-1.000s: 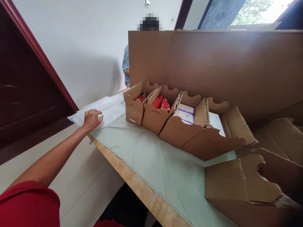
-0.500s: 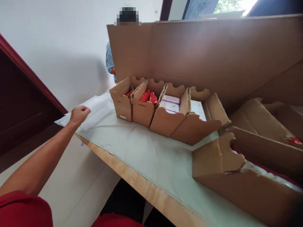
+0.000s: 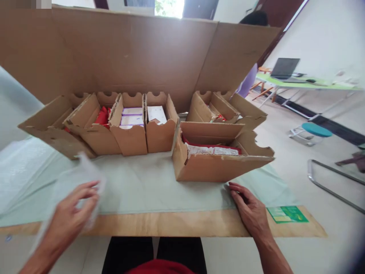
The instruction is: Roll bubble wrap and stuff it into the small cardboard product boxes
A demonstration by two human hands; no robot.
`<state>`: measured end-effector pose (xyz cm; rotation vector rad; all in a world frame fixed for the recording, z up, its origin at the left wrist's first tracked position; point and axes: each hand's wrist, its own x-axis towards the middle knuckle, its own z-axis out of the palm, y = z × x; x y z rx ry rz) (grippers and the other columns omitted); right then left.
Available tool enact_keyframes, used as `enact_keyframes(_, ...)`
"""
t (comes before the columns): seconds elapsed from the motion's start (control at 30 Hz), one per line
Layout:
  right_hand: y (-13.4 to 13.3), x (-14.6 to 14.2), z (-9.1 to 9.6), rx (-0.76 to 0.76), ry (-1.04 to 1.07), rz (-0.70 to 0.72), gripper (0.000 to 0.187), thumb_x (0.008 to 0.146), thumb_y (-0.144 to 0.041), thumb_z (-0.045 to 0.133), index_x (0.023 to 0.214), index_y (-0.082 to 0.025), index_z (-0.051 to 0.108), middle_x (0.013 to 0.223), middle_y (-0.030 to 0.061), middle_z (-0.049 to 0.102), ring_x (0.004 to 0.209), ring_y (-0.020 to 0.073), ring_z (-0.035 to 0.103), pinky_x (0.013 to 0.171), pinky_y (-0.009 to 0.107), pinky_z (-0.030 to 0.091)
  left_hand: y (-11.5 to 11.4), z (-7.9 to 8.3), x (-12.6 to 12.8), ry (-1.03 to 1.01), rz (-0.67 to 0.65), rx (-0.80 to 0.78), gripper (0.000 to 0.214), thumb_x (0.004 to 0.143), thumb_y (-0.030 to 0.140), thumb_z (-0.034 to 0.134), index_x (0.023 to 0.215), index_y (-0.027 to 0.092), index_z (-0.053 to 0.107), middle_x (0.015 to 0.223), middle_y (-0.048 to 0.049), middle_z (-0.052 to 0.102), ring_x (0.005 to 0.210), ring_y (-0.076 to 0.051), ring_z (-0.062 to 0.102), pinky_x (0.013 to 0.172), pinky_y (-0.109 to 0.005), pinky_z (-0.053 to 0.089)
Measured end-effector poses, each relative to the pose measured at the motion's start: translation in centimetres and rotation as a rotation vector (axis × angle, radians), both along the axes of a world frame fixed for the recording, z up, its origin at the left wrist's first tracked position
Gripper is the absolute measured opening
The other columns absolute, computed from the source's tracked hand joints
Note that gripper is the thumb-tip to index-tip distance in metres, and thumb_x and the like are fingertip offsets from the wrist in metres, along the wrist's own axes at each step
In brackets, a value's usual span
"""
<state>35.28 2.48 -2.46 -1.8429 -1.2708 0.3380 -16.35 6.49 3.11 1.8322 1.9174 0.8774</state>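
Observation:
My left hand (image 3: pixel 72 215) pinches a translucent plastic bag (image 3: pixel 68 177) over the left part of the table. The bag is smeared by motion. My right hand (image 3: pixel 249 207) rests near the table's front edge with its fingers loosely bent and apart, and I see nothing in it. Just beyond its fingertips stands a cardboard box (image 3: pixel 211 169), turned sideways, with a red-edged item and clear wrapped packs (image 3: pixel 213 150) inside.
Left of centre, a row of open cardboard bins (image 3: pixel 131 140) holds red packets (image 3: pixel 103 115) and white packs (image 3: pixel 132 120). More bins (image 3: pixel 201 108) stand at right, before a tall cardboard panel (image 3: pixel 137 53). Plastic sheets (image 3: pixel 21 167) lie far left. A green card (image 3: pixel 288 214) is on the table's edge.
The view has swung right. My left hand, formerly a fist over the plastic sheets, is now nearer me with a plastic bag. My right hand has come into view.

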Motion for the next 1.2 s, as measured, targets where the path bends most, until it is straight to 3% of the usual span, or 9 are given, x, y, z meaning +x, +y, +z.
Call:
enact_keyframes(0.17, -0.2, 0.3, -0.5, -0.047, -0.021, -0.022, 0.042, 0.081, -0.057, 0.062, 0.101, -0.024, 0.078, 0.116, 0.0079, 0.078, 0.114, 0.0338, 0.071, 0.109, 0.052, 0.051, 0.2, -0.2, 13.4, -0.291, -0.202, -0.15, 0.021, 0.083, 0.035, 0.052, 0.077, 0.022, 0.066, 0.129, -0.0131, 0.071, 0.115, -0.028, 0.069, 0.069, -0.031, 0.057)
enact_keyframes(0.3, -0.3, 0.0, -0.5, -0.037, 0.025, -0.058, 0.044, 0.081, -0.057, 0.063, 0.104, -0.023, 0.079, 0.112, 0.0085, 0.079, 0.111, 0.0332, 0.072, 0.106, 0.05, 0.053, -2.0, -0.7, 18.9, -0.403, -0.411, -0.271, 0.037, 0.087, 0.036, 0.059, 0.119, 0.02, 0.069, 0.146, -0.0158, 0.061, 0.116, -0.028, 0.068, 0.083, -0.039, 0.06)
enact_keyframes(0.4, -0.7, -0.4, -0.5, 0.018, 0.1, -0.092, 0.04, 0.085, -0.054, 0.066, 0.107, -0.023, 0.079, 0.108, 0.0077, 0.08, 0.105, 0.0299, 0.074, 0.101, 0.046, 0.056, -3.8, -1.0, 18.8, -0.335, -0.573, -0.223, 0.036, 0.088, 0.036, 0.065, 0.123, 0.027, 0.071, 0.147, -0.0113, 0.062, 0.131, -0.031, 0.06, 0.106, -0.05, 0.053)
enact_keyframes(0.47, -1.1, -1.0, -0.5, 0.082, 0.122, -0.115, 0.035, 0.088, -0.05, 0.066, 0.107, -0.023, 0.079, 0.105, 0.0074, 0.08, 0.101, 0.0279, 0.075, 0.099, 0.044, 0.057, -3.8, -1.4, 16.8, -0.229, -0.532, -0.125, 0.027, 0.09, 0.035, 0.064, 0.114, 0.029, 0.075, 0.141, -0.0099, 0.066, 0.131, -0.031, 0.06, 0.112, -0.054, 0.048)
enact_keyframes(0.63, -2.2, -4.8, 0.3, 0.191, 0.057, 0.032, 0.02, 0.095, -0.037, 0.063, 0.103, -0.024, 0.077, 0.106, 0.0073, 0.08, 0.101, 0.0258, 0.074, 0.094, 0.042, 0.059, -0.1, -1.7, 10.2, 0.071, -0.298, 0.035, 0.029, 0.093, 0.037, 0.055, 0.109, 0.023, 0.074, 0.132, -0.0137, 0.069, 0.126, -0.032, 0.061, 0.109, -0.055, 0.05)
enact_keyframes(0.77, -1.9, -7.9, 2.0, 0.235, -0.025, 0.202, 0.016, 0.097, -0.029, 0.061, 0.103, -0.025, 0.075, 0.109, 0.0071, 0.079, 0.101, 0.0246, 0.074, 0.092, 0.041, 0.059, 2.7, -0.4, 8.6, 0.173, -0.291, 0.061, 0.033, 0.091, 0.041, 0.053, 0.106, 0.021, 0.074, 0.128, -0.0147, 0.071, 0.125, -0.034, 0.061, 0.104, -0.053, 0.052)
enact_keyframes(0.93, -1.5, -6.1, 2.6, 0.1, 0.018, 0.124, 0.022, 0.093, -0.036, 0.061, 0.105, -0.023, 0.074, 0.099, 0.0072, 0.078, 0.083, 0.0227, 0.072, 0.075, 0.036, 0.06, 4.0, 0.7, 13.6, -0.087, -0.456, -0.073, 0.045, 0.091, 0.043, 0.055, 0.13, 0.023, 0.065, 0.138, -0.0119, 0.066, 0.123, -0.031, 0.063, 0.081, -0.039, 0.06)
enact_keyframes(1.1, -0.1, -1.3, 2.0, 0.103, 0.182, -0.164, 0.048, 0.086, -0.047, 0.067, 0.124, -0.019, 0.062, 0.125, 0.0141, 0.071, 0.086, 0.0234, 0.073, 0.069, 0.035, 0.058, 5.6, -1.0, 20.1, -0.395, -0.531, -0.167, 0.078, 0.087, 0.04, 0.063, 0.158, 0.023, 0.035, 0.155, -0.0176, 0.051, 0.127, -0.032, 0.061, 0.097, -0.047, 0.056)
enact_keyframes(1.2, 2.0, 0.0, 2.2, 0.066, 0.293, -0.024, 0.063, 0.079, -0.049, 0.071, 0.133, -0.021, 0.054, 0.127, 0.0132, 0.07, 0.075, 0.0208, 0.072, 0.061, 0.033, 0.055, 6.6, -1.7, 22.8, -0.575, -0.588, -0.193, 0.084, 0.084, 0.035, 0.062, 0.16, 0.021, 0.028, 0.156, -0.0181, 0.048, 0.133, -0.031, 0.057, 0.101, -0.046, 0.054)
